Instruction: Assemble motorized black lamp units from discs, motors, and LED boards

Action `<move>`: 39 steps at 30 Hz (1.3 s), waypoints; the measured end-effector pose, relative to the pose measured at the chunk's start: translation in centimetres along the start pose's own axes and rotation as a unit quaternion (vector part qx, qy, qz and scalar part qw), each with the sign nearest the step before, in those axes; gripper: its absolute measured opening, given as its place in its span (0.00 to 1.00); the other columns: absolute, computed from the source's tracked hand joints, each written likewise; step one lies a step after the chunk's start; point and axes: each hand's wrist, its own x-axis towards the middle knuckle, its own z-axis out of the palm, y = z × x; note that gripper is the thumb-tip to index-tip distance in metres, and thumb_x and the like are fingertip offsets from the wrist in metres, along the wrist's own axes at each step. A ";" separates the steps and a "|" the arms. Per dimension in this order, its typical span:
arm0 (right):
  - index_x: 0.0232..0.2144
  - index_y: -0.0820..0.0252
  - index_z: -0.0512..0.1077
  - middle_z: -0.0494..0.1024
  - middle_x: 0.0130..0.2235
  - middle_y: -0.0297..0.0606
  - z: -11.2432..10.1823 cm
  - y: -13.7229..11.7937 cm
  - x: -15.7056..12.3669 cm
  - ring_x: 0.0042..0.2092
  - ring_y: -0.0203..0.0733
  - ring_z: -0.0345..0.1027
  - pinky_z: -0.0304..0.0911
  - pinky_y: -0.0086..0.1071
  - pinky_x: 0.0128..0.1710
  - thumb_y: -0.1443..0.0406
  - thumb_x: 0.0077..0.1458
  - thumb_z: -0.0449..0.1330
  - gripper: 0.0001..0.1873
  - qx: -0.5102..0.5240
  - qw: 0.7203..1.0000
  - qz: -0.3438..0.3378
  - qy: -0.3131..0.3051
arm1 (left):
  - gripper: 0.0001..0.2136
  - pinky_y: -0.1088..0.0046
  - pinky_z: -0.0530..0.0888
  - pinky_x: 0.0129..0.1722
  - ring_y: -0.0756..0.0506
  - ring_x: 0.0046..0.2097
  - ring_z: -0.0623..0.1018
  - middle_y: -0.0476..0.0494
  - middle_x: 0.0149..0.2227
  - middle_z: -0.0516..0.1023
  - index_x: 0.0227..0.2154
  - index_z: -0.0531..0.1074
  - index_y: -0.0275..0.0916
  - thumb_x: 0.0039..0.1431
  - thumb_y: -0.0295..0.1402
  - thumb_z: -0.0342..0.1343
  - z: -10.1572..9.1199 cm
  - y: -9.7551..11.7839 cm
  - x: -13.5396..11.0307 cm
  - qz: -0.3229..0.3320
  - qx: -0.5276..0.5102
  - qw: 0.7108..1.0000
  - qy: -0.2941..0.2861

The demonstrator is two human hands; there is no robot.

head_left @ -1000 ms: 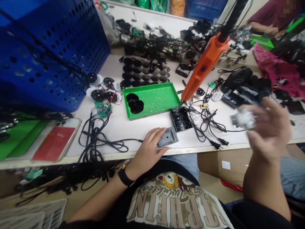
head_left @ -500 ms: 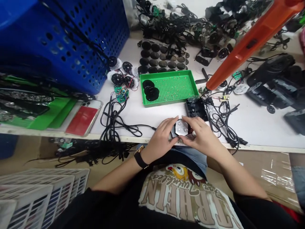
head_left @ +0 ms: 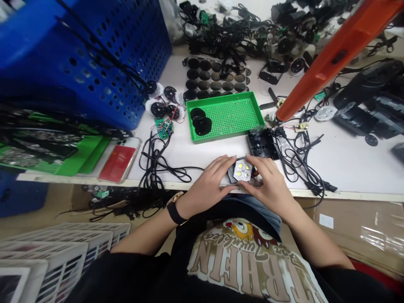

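Note:
At the table's front edge, my left hand (head_left: 211, 182) and my right hand (head_left: 269, 182) curve around a small lamp unit from both sides, fingertips and thumbs on its rim. A pale LED plate (head_left: 243, 170) with several yellow round LEDs faces up on it. Part of a dark housing (head_left: 232, 173) shows beneath the plate on the left; the fingers hide the rest. Just beyond my right hand lies an open black plastic housing (head_left: 262, 143) with a clear piece (head_left: 261, 129) at its far edge.
A green tray (head_left: 224, 99) holds black discs and tiny parts. Cables (head_left: 158, 162) and circuit boards (head_left: 164, 127) lie left, more cables (head_left: 304, 162) right. An orange post (head_left: 318, 69) slants over the table. A blue crate (head_left: 120, 84) and red-backed phone (head_left: 115, 162) stand left.
The plate's face looked silvery with clear round lens shapes; now its yellow LEDs show. Both hands keep their grip nearly unchanged. The whole view has shifted slightly.

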 end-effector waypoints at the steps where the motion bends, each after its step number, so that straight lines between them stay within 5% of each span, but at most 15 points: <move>1: 0.68 0.54 0.60 0.76 0.56 0.49 0.1 0.1 -0.1 0.55 0.55 0.71 0.72 0.51 0.53 0.61 0.64 0.66 0.35 -0.001 1.000 0.000 0.004 | 0.34 0.48 0.67 0.70 0.36 0.71 0.66 0.34 0.69 0.68 0.72 0.53 0.45 0.68 0.40 0.61 -1.2 -0.3 0.2 0.010 0.012 1.000 -0.011; 6: 0.68 0.53 0.60 0.74 0.57 0.51 0.6 0.5 -0.5 0.57 0.57 0.69 0.71 0.55 0.56 0.57 0.63 0.67 0.36 -0.005 1.000 -0.003 0.024 | 0.20 0.52 0.69 0.67 0.38 0.65 0.72 0.33 0.62 0.74 0.62 0.69 0.37 0.72 0.39 0.54 -8.1 -3.1 3.2 -0.004 0.109 0.993 -0.036; 10: 0.67 0.53 0.62 0.72 0.58 0.51 0.5 0.5 -0.9 0.59 0.57 0.68 0.71 0.55 0.57 0.57 0.63 0.67 0.34 0.008 0.998 0.012 0.058 | 0.14 0.54 0.70 0.62 0.38 0.58 0.76 0.36 0.54 0.80 0.52 0.75 0.35 0.67 0.34 0.58 -10.8 -6.6 7.8 -0.060 0.180 0.980 -0.055; 17: 0.64 0.51 0.66 0.73 0.57 0.48 -0.6 0.6 -3.1 0.59 0.53 0.70 0.73 0.53 0.57 0.64 0.64 0.64 0.27 0.040 0.991 0.047 0.117 | 0.20 0.70 0.71 0.41 0.42 0.42 0.77 0.44 0.38 0.80 0.36 0.75 0.38 0.38 0.30 0.75 -10.6 -11.7 14.0 -0.159 0.190 0.955 -0.165; 23: 0.60 0.51 0.70 0.73 0.57 0.48 -0.7 0.9 -4.3 0.59 0.53 0.70 0.77 0.46 0.49 0.65 0.65 0.63 0.22 0.068 0.984 0.084 0.144 | 0.21 0.71 0.65 0.36 0.45 0.35 0.76 0.47 0.33 0.79 0.33 0.74 0.39 0.37 0.36 0.77 -10.1 -12.4 15.1 -0.197 0.135 0.958 -0.158; 39: 0.59 0.51 0.72 0.74 0.57 0.47 -0.3 0.6 -3.4 0.57 0.52 0.71 0.75 0.54 0.54 0.66 0.65 0.63 0.21 0.092 0.985 0.064 0.128 | 0.13 0.73 0.66 0.32 0.49 0.28 0.75 0.50 0.23 0.78 0.25 0.73 0.37 0.43 0.28 0.74 -10.7 -13.1 14.7 -0.179 0.009 0.978 -0.102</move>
